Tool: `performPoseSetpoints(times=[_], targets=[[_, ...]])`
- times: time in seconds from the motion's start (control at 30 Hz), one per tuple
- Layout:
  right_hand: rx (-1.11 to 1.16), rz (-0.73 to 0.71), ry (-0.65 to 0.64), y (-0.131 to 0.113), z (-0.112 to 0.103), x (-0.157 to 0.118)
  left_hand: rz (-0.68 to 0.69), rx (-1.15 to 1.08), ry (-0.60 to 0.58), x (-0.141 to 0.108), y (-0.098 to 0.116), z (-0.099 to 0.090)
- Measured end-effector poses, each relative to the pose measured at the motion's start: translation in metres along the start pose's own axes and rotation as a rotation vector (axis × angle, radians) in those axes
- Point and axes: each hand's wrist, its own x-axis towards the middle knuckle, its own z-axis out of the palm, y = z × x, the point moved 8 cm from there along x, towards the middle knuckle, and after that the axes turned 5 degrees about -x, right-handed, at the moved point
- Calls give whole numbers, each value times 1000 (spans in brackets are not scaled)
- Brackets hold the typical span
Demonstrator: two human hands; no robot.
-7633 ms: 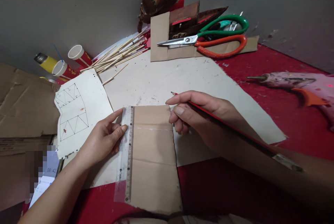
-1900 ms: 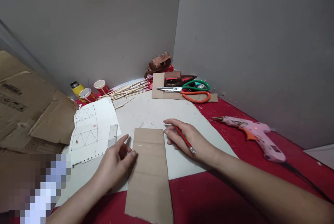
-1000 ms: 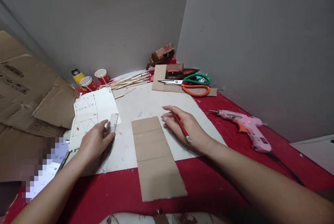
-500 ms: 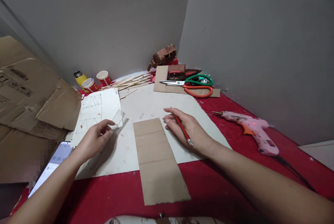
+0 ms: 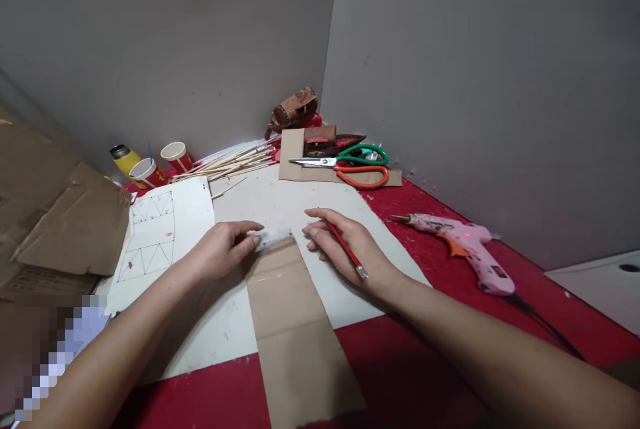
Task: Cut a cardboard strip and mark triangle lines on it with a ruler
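My left hand (image 5: 233,249) pinches a clear plastic ruler (image 5: 277,237) between thumb and fingers. The ruler lies across the far end of a brown cardboard strip (image 5: 287,322), which runs toward me over the white sheet and the red table. In my right hand (image 5: 345,252) is a red and black pencil (image 5: 349,250), slanting between the fingers, its silvery end toward the wrist. That hand hovers just right of the strip's far end, its fingers curled.
Scissors (image 5: 327,162) rest on cardboard at the back, near thin wooden sticks (image 5: 235,163). A pink glue gun (image 5: 465,242) lies right. Paper with truss drawings (image 5: 165,235), two paper cups (image 5: 176,155), a yellow bottle (image 5: 127,162) and a large cardboard piece (image 5: 60,215) are left.
My left hand has carried the ruler rightward from above the paper to the strip's far edge. My right hand keeps the pencil and stays nearly in place. The view has shifted slightly right.
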Motion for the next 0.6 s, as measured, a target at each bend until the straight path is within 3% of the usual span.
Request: performPoseSetpoints(times=[0.27, 0.6], targets=[[-38, 0, 15, 7, -2, 3, 19, -115, -43, 17, -17, 14], [-49, 56, 37, 10, -1, 4, 6, -188, -40, 19, -23, 16]])
